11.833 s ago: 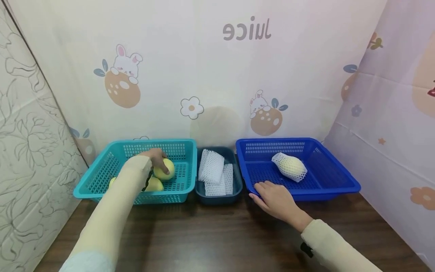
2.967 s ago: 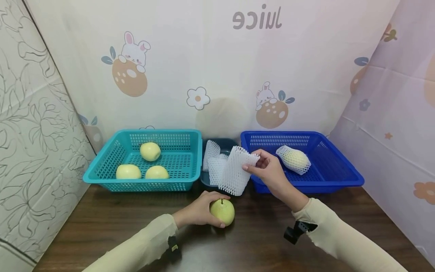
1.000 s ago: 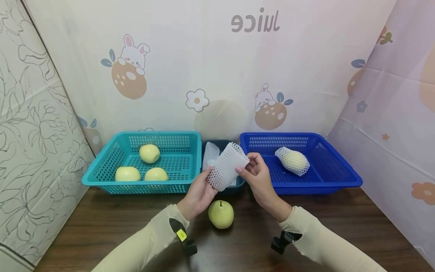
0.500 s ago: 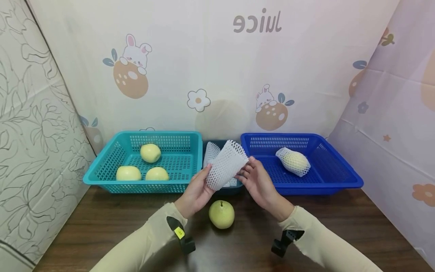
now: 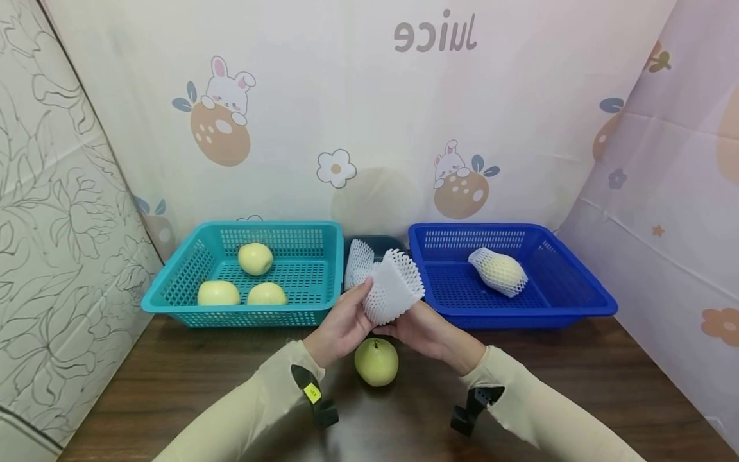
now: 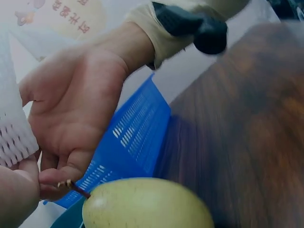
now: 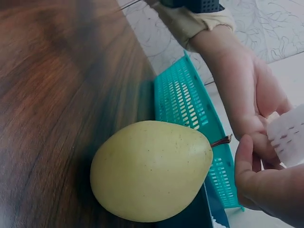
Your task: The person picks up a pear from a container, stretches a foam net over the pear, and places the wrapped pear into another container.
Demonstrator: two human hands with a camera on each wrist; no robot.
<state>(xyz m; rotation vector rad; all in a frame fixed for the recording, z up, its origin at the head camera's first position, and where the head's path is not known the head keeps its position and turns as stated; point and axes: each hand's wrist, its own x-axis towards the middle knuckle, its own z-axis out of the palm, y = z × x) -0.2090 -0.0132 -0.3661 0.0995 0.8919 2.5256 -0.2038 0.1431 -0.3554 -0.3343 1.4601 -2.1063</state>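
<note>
A white foam net sleeve [image 5: 394, 289] is tilted between both hands above the table, its wide mouth facing up and right. My left hand [image 5: 344, 326] grips it on the left with the thumb on its near face. My right hand [image 5: 434, 333] holds it low from behind and the right; the sleeve hides some of those fingers in the head view. In the left wrist view, the right palm [image 6: 78, 102] shows with its fingers curled by the sleeve's end. Just below the hands, a yellow-green pear [image 5: 376, 363] stands on the table, stem up, untouched.
A teal basket [image 5: 242, 316] on the left holds three pears. Behind the hands, a small dark bin [image 5: 378, 244] contains more foam sleeves [image 5: 359, 260]. The blue basket [image 5: 514, 313] on the right has one net-wrapped pear [image 5: 499, 272]. A patterned curtain [image 5: 381, 115] hangs behind.
Since three seconds ago the left hand has let go of the pear and taken the sleeve. In the last half second the right hand moved down behind it, and the sleeve's mouth turned rightward.
</note>
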